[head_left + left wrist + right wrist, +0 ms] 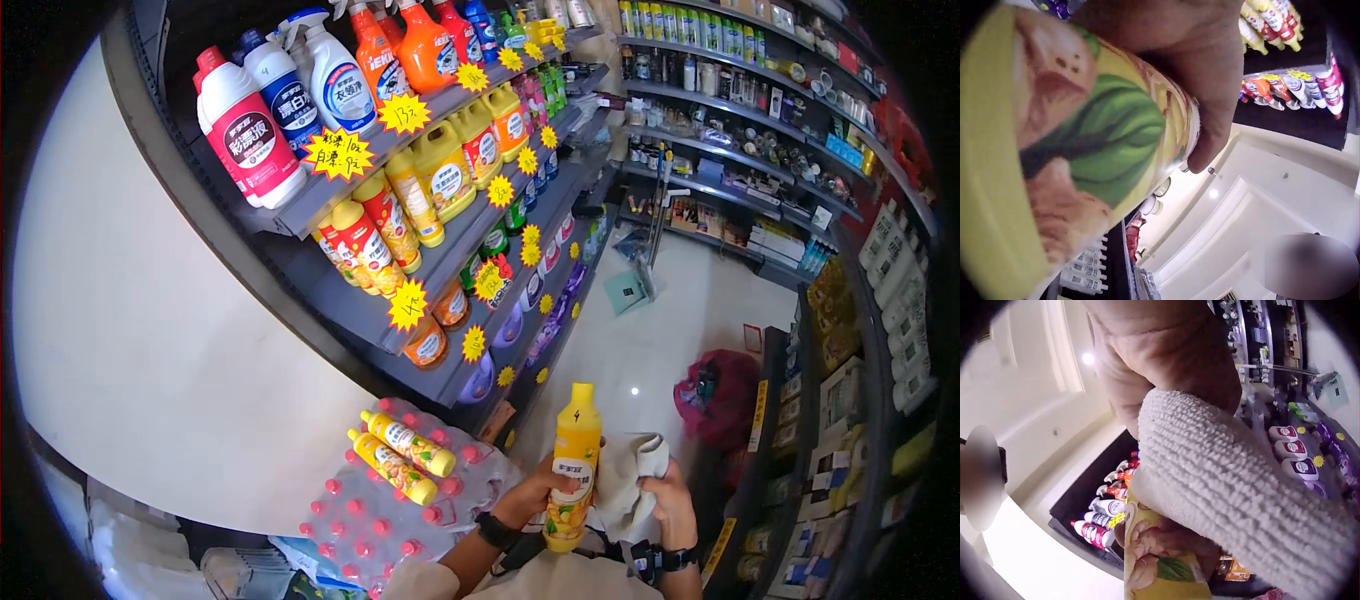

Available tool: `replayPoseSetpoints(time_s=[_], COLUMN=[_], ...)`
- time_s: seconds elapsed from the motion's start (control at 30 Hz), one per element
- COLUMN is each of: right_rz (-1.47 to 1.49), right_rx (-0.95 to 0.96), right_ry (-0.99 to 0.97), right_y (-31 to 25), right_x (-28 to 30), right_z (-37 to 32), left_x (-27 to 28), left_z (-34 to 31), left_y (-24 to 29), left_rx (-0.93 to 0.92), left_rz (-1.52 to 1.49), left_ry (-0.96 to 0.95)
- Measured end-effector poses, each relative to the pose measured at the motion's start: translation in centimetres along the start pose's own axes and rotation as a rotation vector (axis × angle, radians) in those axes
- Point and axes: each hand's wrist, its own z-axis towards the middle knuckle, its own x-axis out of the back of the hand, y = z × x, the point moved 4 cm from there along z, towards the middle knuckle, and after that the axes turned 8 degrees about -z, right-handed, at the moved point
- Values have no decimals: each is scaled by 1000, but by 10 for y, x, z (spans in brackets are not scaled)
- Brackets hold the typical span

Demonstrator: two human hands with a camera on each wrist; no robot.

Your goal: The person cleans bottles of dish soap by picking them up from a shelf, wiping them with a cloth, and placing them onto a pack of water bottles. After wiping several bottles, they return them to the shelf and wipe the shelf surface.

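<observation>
A yellow bottle (pixel 574 470) with a fruit label stands upright in my left hand (pixel 532 497), whose fingers and thumb curl round its middle. In the left wrist view the bottle (pixel 1085 144) fills the left side, with the left hand (pixel 1179 56) wrapped over it. My right hand (pixel 668 500) grips a pale cloth (pixel 630 485) just right of the bottle. The right wrist view shows the ribbed cloth (pixel 1235 481) hanging from the right hand (pixel 1166 356), close beside the bottle (pixel 1163 562).
Two yellow bottles (pixel 408 443) lie on a shrink-wrapped pack of red-capped bottles (pixel 365 525) at lower left. Shelves of cleaning products (pixel 440 180) with yellow price tags rise above. A magenta bag (pixel 718 397) sits on the floor, and more shelves (pixel 800 470) line the right.
</observation>
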Motion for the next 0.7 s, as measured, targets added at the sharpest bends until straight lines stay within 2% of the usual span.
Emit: replayPoseSetpoints(time_s=[0.1, 0.2, 0.33, 0.43, 0.53, 0.6, 0.67, 0.7], right_rz=[-35, 21, 53, 127, 354, 300, 182, 133], right_rx=[38, 68, -135, -156, -121, 10, 352, 378], right_ry=[170, 69, 41, -24, 98, 202, 206, 240], right_y=[-3, 8, 14, 5, 4, -25, -50, -55], right_x=[4, 10, 1, -8, 13, 14, 11, 11], right_z=[1, 10, 1, -3, -2, -12, -13, -13], left_x=[9, 4, 3, 1, 12, 7, -2, 0], left_z=[-1, -5, -1, 1, 5, 3, 2, 5], left_y=[-3, 2, 5, 3, -2, -2, 3, 1], left_rx=[-56, -54, -119, -138, -135, -88, -25, -4], left_rz=[-79, -197, -205, -240, -265, -298, -333, -303], left_ry=[57, 69, 55, 78, 119, 157, 131, 113])
